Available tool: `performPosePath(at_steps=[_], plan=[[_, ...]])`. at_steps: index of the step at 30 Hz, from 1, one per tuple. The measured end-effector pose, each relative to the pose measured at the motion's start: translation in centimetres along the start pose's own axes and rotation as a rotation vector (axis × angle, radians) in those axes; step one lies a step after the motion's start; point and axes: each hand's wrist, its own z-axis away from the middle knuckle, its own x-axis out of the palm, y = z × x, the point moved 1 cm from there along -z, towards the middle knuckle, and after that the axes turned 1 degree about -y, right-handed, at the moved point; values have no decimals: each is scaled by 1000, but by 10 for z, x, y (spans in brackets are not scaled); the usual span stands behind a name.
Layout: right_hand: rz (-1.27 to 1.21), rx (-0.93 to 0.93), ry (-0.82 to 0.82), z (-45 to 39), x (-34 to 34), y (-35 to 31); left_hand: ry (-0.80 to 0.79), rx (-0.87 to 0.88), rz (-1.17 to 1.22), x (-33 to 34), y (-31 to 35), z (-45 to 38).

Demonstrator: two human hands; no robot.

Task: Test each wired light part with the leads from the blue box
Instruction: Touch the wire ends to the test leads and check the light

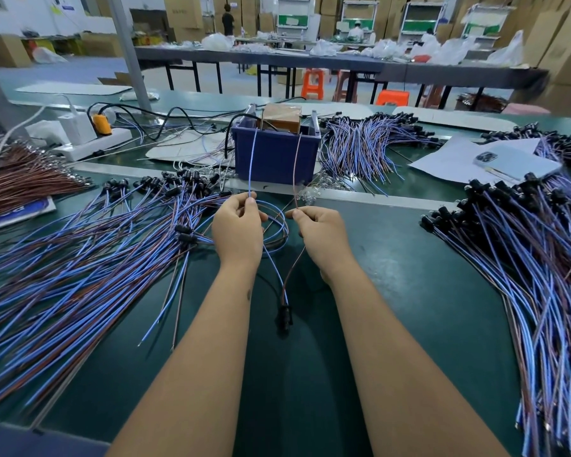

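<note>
Wired light parts (80, 258) lie fanned in a big pile on the left of the green table (393, 265), blue and brown wires with black sockets toward the far end. Further left sits a bundle of brown wires (20, 183), with a white power strip (89, 143) behind it. Left hand (238, 229) is curled, thumb and fingertips pinching the blue lead (252, 159) that runs up to the blue box (274, 153), together with a blue wire looping down between the arms. That wire and a brown one end in 1 black socket (285, 316) lying on the table between the forearms. Right hand (322, 235) is curled too, pinching the brown lead (296, 166) from the box against the brown wire. Beyond the box lies another heap of parts (366, 146). On the right, a phone (515, 163) rests on white paper (449, 159), and a large pile of parts (534, 258) spreads down the table's edge.
</note>
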Motion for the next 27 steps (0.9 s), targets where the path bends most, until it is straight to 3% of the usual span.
performPosePath(at_steps=[27], plan=[[9, -61, -25, 5, 1, -1, -45, 31, -13, 0, -1, 0]])
